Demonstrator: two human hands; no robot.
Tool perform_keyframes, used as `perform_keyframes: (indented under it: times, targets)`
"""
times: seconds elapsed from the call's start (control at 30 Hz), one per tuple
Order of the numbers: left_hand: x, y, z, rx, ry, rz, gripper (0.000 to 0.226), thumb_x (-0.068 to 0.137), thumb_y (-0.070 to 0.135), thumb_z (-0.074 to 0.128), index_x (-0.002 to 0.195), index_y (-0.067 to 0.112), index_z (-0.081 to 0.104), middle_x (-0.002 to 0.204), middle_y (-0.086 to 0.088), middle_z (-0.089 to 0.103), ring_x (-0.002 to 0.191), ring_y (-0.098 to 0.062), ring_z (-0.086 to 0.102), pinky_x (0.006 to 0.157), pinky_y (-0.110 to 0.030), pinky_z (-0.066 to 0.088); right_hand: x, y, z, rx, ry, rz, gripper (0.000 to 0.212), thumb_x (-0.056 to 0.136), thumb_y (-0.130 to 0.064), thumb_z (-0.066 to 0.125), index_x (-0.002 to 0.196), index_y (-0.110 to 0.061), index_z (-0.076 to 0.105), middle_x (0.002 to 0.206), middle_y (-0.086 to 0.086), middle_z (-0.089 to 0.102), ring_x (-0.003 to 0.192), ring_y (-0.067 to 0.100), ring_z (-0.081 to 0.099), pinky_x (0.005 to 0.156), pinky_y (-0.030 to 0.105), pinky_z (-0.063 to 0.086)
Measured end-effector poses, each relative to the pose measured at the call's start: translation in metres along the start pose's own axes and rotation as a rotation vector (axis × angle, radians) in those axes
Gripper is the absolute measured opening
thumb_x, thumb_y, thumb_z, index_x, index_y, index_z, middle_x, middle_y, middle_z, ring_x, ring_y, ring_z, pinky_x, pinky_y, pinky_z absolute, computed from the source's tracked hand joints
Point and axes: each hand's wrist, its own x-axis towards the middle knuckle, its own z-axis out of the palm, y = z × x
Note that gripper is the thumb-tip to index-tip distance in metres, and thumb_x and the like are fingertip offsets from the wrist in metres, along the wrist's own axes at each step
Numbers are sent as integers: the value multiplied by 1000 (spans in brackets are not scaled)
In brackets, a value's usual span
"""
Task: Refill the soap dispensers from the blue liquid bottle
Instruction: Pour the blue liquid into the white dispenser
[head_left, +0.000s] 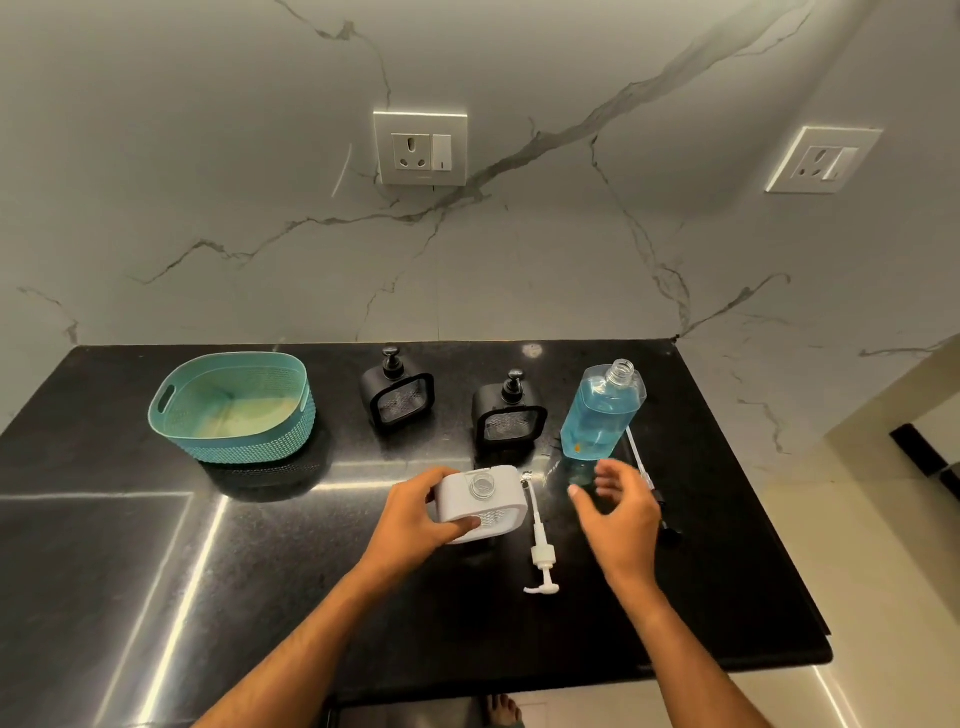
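On the desk (156, 545), a basket (231, 410) sits far left. Right of it stand two dispensers (397, 389) (509, 415), the second nearer the front. Right again stands the bottle (602, 410), a pump tube (638, 457) behind it, perhaps touching. In front, a third dispenser (480, 501) sits in the left hand (415, 514), with a loose pump (540, 551) lying between the hands. On the wall behind are two sockets (421, 148) (823, 161).

A clear bottle of blue liquid (602, 410) is stood upright and uncapped on the bench, over half full. Two black soap dispensers (397, 392) (510, 414) are set left of it, pumps fitted. A white dispenser (480, 503) is placed nearer, its round mouth open; its white pump (542, 551) is laid flat just beside it.
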Motion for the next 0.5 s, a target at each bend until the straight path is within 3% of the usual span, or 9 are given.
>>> perform_keyframes:
  times: [0.17,0.33,0.5]
  targets:
    - [19,26,7,-45,-12,44,47,72,23,97,111,26,71,106,12,76,103,-10,70,95,-42,59,49,10,-22,118,57,60,82,73,-9,92,144,-15,51,139,-2,54,126,10,57,103,27,50]
    - [34,41,16,-29,-35,75,49,70,26,98,112,27,72,105,16,76,102,-7,70,92,-41,60,85,20,-32,160,-117,91,100,73,-7,92,157,-19,36,158,-2,42,144,11,41,116,32,39]
    - [44,45,26,-6,-31,66,47,70,26,98,109,25,72,104,15,76,101,-6,70,91,-42,60,111,27,-32,219,-318,97,105,73,-5,91,159,-23,34,160,-4,43,147,11,40,118,34,40]
